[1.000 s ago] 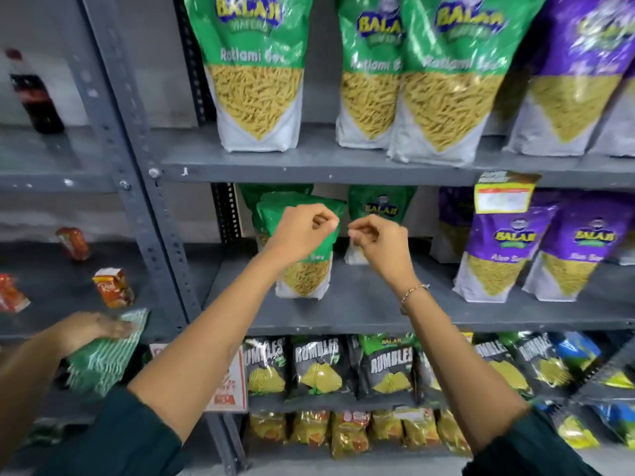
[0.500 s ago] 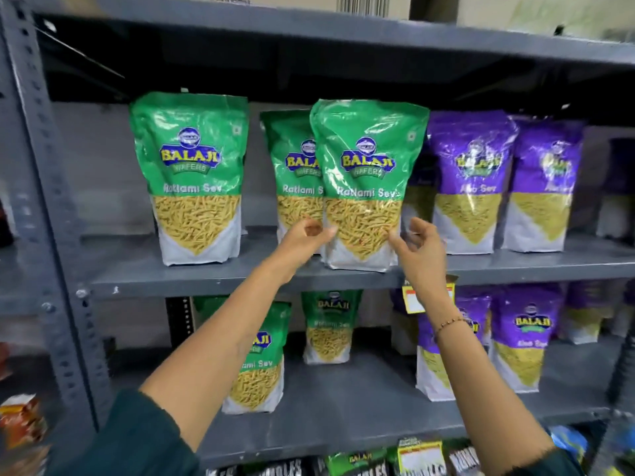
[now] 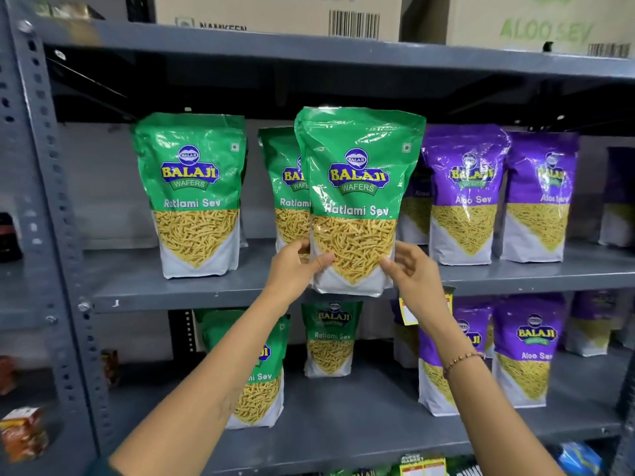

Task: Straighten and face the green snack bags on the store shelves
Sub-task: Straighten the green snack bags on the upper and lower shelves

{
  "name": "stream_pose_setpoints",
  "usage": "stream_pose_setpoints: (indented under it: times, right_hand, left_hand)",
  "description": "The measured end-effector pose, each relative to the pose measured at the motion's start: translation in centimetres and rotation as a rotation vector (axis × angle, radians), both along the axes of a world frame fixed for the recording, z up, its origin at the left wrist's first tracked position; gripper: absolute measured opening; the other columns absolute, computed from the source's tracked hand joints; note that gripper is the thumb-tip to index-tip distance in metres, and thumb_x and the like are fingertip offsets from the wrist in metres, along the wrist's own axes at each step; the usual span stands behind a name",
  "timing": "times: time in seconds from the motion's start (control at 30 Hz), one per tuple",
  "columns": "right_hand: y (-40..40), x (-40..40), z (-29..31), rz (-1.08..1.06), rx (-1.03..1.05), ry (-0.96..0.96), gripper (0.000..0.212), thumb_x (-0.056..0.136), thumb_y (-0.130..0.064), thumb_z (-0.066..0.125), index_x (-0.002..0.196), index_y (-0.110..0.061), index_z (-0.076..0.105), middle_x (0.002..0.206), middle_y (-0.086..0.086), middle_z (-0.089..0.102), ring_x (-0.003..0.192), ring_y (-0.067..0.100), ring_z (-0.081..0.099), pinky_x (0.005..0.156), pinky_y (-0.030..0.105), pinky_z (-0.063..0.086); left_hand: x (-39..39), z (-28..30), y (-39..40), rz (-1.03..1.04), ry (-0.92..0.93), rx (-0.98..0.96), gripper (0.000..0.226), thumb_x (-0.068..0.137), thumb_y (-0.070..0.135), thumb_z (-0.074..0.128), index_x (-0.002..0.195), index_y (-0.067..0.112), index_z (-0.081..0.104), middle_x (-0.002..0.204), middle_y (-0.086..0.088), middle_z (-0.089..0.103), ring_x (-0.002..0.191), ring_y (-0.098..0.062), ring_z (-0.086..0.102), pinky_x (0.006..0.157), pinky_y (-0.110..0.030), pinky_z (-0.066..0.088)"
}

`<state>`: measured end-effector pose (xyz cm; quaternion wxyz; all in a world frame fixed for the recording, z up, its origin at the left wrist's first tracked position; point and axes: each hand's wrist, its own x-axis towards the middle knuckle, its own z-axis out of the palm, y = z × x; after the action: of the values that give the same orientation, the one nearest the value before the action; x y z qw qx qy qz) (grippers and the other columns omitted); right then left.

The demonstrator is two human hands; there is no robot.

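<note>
A green Ratlami Sev bag (image 3: 357, 187) stands upright at the front edge of the upper grey shelf (image 3: 178, 297), label facing me. My left hand (image 3: 295, 269) grips its lower left side and my right hand (image 3: 410, 269) grips its lower right side. A second green bag (image 3: 283, 187) is half hidden right behind it. Another green bag (image 3: 192, 194) stands alone to the left. On the lower shelf (image 3: 343, 431), one green bag (image 3: 330, 338) stands far back and another (image 3: 261, 383) is partly covered by my left forearm.
Purple Aloo Sev bags (image 3: 464, 194) stand just right of the held bag, and more purple bags (image 3: 525, 348) fill the lower shelf's right side. Cardboard boxes (image 3: 275, 12) sit on top. A perforated steel upright (image 3: 44, 214) borders the left. A yellow price tag (image 3: 407, 310) hangs below my right hand.
My hands left the lower-shelf bag and rose to the upper shelf. Both now hold the front middle green bag by its lower sides. The view tilted upward and closer.
</note>
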<state>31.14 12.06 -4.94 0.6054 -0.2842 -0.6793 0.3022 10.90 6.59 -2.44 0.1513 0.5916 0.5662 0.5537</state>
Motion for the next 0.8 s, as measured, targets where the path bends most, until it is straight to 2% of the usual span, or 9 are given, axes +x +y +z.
stream_pose_setpoints:
  times: [0.07,0.13,0.4,0.5,0.57,0.63,0.67,0.73,0.8]
  right_hand:
    - [-2.3,-0.2,-0.3,-0.003,0.008,0.006,0.030,0.083,-0.016,0.066,0.112,-0.019,0.056,0.101,-0.008,0.068,0.091,-0.006,0.064,0.078,0.010,0.051]
    - [-4.7,-0.4,-0.6,0.016,-0.003,0.010,0.031,0.082,-0.013,0.066,0.111,-0.018,0.056,0.102,-0.009,0.067,0.091,-0.006,0.063,0.079,0.010,0.050]
    - [-11.6,-1.6,-6.9,0.115,-0.155,-0.005,0.037,0.077,0.006,0.066,0.107,-0.012,0.055,0.098,-0.001,0.067,0.083,-0.003,0.065,0.077,0.012,0.053]
    - [-12.5,-1.7,-11.2,0.146,-0.289,-0.059,0.044,0.076,0.009,0.066,0.116,-0.007,0.053,0.106,0.009,0.064,0.089,0.008,0.063,0.076,0.013,0.054]
    - [-12.6,-1.5,-14.2,0.151,-0.384,-0.095,0.054,0.076,0.009,0.065,0.126,-0.003,0.048,0.113,0.009,0.062,0.094,0.012,0.061,0.076,0.013,0.053]
    - [-12.2,-1.0,-17.0,0.156,-0.467,-0.157,0.063,0.075,0.007,0.067,0.132,-0.005,0.044,0.118,0.003,0.060,0.104,0.015,0.059,0.086,0.020,0.053]
    - [-11.9,-0.8,-18.3,0.154,-0.495,-0.206,0.065,0.075,0.006,0.068,0.134,-0.005,0.043,0.120,0.003,0.059,0.109,0.016,0.057,0.091,0.026,0.052]
    - [-11.1,-0.6,-20.7,0.149,-0.532,-0.257,0.062,0.076,0.006,0.067,0.132,-0.004,0.044,0.123,0.007,0.060,0.111,0.020,0.057,0.094,0.028,0.051]
    - [-10.0,-0.5,-22.6,0.118,-0.560,-0.265,0.057,0.077,0.008,0.065,0.130,-0.003,0.047,0.125,0.013,0.060,0.110,0.022,0.058,0.092,0.027,0.052]
  left_hand:
    - [-0.3,-0.6,-2.3,-0.012,-0.013,0.043,0.046,0.076,0.043,0.069,0.115,0.022,0.056,0.101,0.012,0.064,0.079,0.007,0.060,0.061,-0.011,0.044]
    - [-0.8,-1.3,-4.6,-0.043,-0.043,0.070,0.029,0.075,0.041,0.071,0.099,0.034,0.056,0.090,0.019,0.061,0.071,0.016,0.059,0.052,-0.006,0.043]
    - [-2.6,-9.5,-11.3,-0.023,-0.061,0.040,0.032,0.074,0.027,0.075,0.093,0.039,0.051,0.094,0.007,0.066,0.080,0.003,0.064,0.065,-0.006,0.048]
    - [-2.4,-14.6,-12.4,0.008,-0.090,-0.020,0.031,0.073,0.028,0.075,0.097,0.029,0.055,0.100,-0.005,0.066,0.087,-0.016,0.065,0.074,-0.020,0.053]
    - [-2.2,-18.1,-13.0,0.021,-0.092,-0.072,0.048,0.069,0.045,0.074,0.105,0.020,0.055,0.107,-0.010,0.064,0.094,-0.022,0.064,0.082,-0.030,0.053]
    - [-2.1,-21.3,-13.0,0.025,-0.064,-0.127,0.067,0.063,0.061,0.066,0.112,0.017,0.054,0.115,-0.006,0.059,0.098,-0.019,0.061,0.086,-0.029,0.052]
    - [-2.1,-22.7,-12.7,0.021,-0.047,-0.160,0.066,0.064,0.059,0.066,0.113,0.017,0.053,0.113,-0.001,0.057,0.098,-0.018,0.060,0.088,-0.030,0.052]
    - [-2.0,-25.1,-11.7,0.003,-0.027,-0.227,0.051,0.070,0.045,0.072,0.110,0.020,0.052,0.104,0.013,0.051,0.097,-0.018,0.059,0.090,-0.034,0.053]
    - [-1.8,-26.7,-10.0,-0.011,-0.005,-0.275,0.049,0.074,0.035,0.074,0.115,0.017,0.053,0.104,0.016,0.051,0.101,-0.018,0.058,0.092,-0.036,0.051]
